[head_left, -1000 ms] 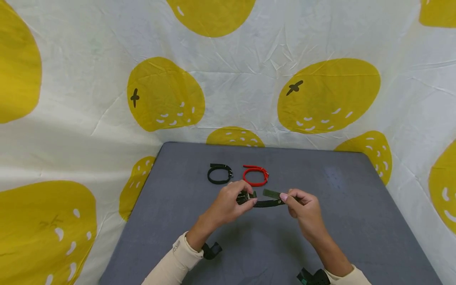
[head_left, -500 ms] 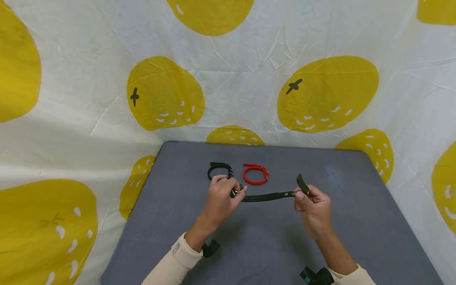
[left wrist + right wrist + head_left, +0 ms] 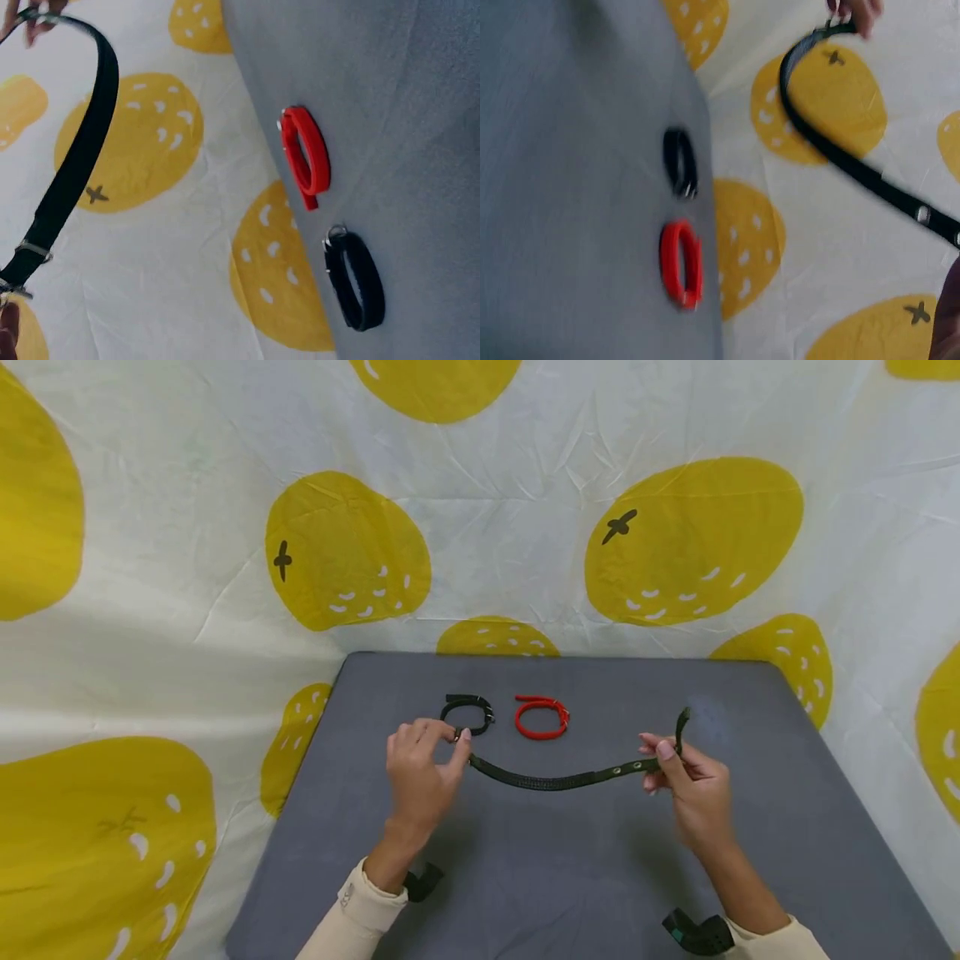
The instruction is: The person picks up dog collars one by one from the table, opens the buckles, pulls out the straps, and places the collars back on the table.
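Observation:
A dark green collar (image 3: 547, 783) with metal eyelets hangs in a shallow sag between both hands, unbuckled and held above the table. My left hand (image 3: 422, 778) pinches its buckle end between thumb and fingers. At the other end, my right hand (image 3: 699, 789) pinches the strap near the eyelets, and the tip sticks up past the thumb. In the left wrist view the collar (image 3: 88, 139) arcs upward, with its metal buckle (image 3: 15, 289) by the fingertips. The right wrist view shows eyelets along the strap (image 3: 855, 169), slightly blurred.
Behind the hands, a black collar (image 3: 467, 700) and a red collar (image 3: 542, 735) lie side by side on the grey table (image 3: 585, 877), both fastened in loops. The left hand is close in front of the black one. A white cloth with yellow fruit shapes (image 3: 502, 552) hangs behind the table.
My hands have drawn apart, left hand leftward and right hand rightward. The green collar, earlier bent with its tip folded back near the buckle, is now stretched out between them.

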`<action>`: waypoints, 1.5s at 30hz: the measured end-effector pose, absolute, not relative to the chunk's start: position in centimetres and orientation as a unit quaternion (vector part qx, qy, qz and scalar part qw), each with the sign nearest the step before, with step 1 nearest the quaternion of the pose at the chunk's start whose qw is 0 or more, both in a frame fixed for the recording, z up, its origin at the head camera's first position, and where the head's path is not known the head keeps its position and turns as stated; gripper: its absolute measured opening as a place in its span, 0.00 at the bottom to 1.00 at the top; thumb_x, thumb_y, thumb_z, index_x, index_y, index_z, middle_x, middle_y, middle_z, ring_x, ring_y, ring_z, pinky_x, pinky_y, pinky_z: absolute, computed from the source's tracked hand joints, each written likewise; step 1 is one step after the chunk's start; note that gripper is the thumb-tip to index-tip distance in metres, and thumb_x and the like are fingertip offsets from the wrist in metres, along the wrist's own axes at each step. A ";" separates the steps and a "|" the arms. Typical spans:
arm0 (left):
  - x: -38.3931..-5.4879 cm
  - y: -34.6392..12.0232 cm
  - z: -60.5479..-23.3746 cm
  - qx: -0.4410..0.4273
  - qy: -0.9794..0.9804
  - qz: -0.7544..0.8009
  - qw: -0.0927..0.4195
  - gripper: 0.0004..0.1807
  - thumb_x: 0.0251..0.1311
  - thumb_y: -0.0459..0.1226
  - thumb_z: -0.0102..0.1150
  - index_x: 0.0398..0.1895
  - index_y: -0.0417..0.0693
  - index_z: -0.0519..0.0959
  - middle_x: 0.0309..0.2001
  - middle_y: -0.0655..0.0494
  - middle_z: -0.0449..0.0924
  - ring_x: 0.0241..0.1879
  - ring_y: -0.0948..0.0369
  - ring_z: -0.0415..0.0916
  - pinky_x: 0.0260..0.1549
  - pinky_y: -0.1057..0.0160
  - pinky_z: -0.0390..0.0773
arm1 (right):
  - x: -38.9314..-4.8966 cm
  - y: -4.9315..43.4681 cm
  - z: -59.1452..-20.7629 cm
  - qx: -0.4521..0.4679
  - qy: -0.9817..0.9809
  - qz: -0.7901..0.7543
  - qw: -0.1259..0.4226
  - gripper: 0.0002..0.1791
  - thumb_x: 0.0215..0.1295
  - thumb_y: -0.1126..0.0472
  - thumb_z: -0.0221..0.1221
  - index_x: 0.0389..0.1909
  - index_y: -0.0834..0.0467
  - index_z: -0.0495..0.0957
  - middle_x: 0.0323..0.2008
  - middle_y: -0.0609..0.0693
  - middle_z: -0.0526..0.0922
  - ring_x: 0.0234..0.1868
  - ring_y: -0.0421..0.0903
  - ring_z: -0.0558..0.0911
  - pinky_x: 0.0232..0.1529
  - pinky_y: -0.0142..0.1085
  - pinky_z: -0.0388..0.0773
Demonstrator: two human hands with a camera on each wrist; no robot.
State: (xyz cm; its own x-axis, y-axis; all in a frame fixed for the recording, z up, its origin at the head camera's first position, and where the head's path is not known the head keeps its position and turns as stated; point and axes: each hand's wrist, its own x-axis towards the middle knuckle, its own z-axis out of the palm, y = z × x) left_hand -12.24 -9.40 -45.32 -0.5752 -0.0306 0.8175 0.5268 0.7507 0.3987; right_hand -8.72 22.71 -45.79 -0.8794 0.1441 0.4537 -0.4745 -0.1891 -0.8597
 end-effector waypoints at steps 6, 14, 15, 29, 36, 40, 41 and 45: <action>-12.1 -11.3 -45.1 -0.118 -0.856 -0.381 0.329 0.08 0.56 0.38 0.74 0.35 0.43 0.86 0.28 0.50 0.86 0.27 0.57 0.78 0.38 0.49 0.75 | -8.3 25.1 -46.5 0.060 -0.792 0.561 0.235 0.11 0.72 0.71 0.55 0.47 0.68 0.84 0.24 0.41 0.81 0.14 0.37 0.72 0.15 0.29 0.68; -11.8 -14.1 -47.1 -0.058 -0.922 -0.375 0.070 0.07 0.63 0.39 0.67 0.43 0.49 0.88 0.31 0.58 0.87 0.29 0.63 0.80 0.28 0.60 0.79 | -6.7 27.4 -48.7 -0.005 -0.845 0.521 0.122 0.14 0.76 0.60 0.55 0.50 0.67 0.79 0.24 0.38 0.83 0.14 0.45 0.78 0.18 0.34 0.75; -11.8 -14.4 -47.5 -0.051 -0.927 -0.371 0.032 0.06 0.64 0.39 0.67 0.41 0.51 0.88 0.32 0.60 0.87 0.30 0.64 0.80 0.29 0.60 0.79 | -6.4 27.8 -49.2 -0.007 -0.849 0.518 0.107 0.14 0.76 0.60 0.55 0.51 0.67 0.80 0.22 0.39 0.83 0.15 0.45 0.78 0.18 0.35 0.75; -11.2 -16.3 -52.8 -0.112 -0.912 -0.349 -0.184 0.02 0.62 0.36 0.67 0.31 0.50 0.85 0.28 0.61 0.84 0.26 0.65 0.76 0.26 0.63 0.76 | -3.9 32.1 -54.4 -0.034 -0.879 0.465 -0.101 0.17 0.73 0.52 0.60 0.47 0.64 0.81 0.25 0.53 0.86 0.18 0.48 0.79 0.21 0.37 0.76; -10.2 -15.9 -55.0 -0.137 -0.901 -0.363 -0.192 0.04 0.60 0.31 0.67 0.29 0.47 0.85 0.26 0.60 0.83 0.25 0.65 0.75 0.25 0.64 0.75 | -2.6 33.9 -57.1 -0.055 -0.935 0.332 -0.113 0.13 0.71 0.49 0.61 0.37 0.55 0.83 0.19 0.46 0.79 0.18 0.39 0.73 0.21 0.32 0.68; -10.1 -16.5 -55.9 -0.142 -0.921 -0.319 -0.174 0.06 0.58 0.29 0.67 0.26 0.47 0.84 0.25 0.61 0.82 0.24 0.66 0.73 0.24 0.65 0.74 | -2.1 33.6 -58.6 -0.067 -0.952 0.282 -0.094 0.16 0.68 0.44 0.63 0.30 0.52 0.81 0.20 0.44 0.73 0.20 0.38 0.69 0.24 0.32 0.64; -10.1 -16.5 -56.0 -0.144 -0.925 -0.308 -0.169 0.06 0.58 0.29 0.67 0.26 0.48 0.84 0.25 0.61 0.82 0.24 0.66 0.72 0.24 0.65 0.74 | -2.1 33.4 -58.8 -0.074 -0.954 0.274 -0.093 0.17 0.67 0.43 0.63 0.29 0.52 0.80 0.19 0.44 0.72 0.20 0.39 0.68 0.24 0.33 0.62; -9.9 -16.6 -56.2 -0.131 -0.944 -0.264 -0.151 0.07 0.57 0.30 0.70 0.24 0.48 0.83 0.24 0.61 0.80 0.23 0.65 0.70 0.23 0.64 0.72 | -2.2 32.9 -59.4 -0.107 -0.951 0.269 -0.107 0.24 0.65 0.38 0.63 0.30 0.56 0.77 0.22 0.46 0.73 0.23 0.42 0.69 0.26 0.35 0.64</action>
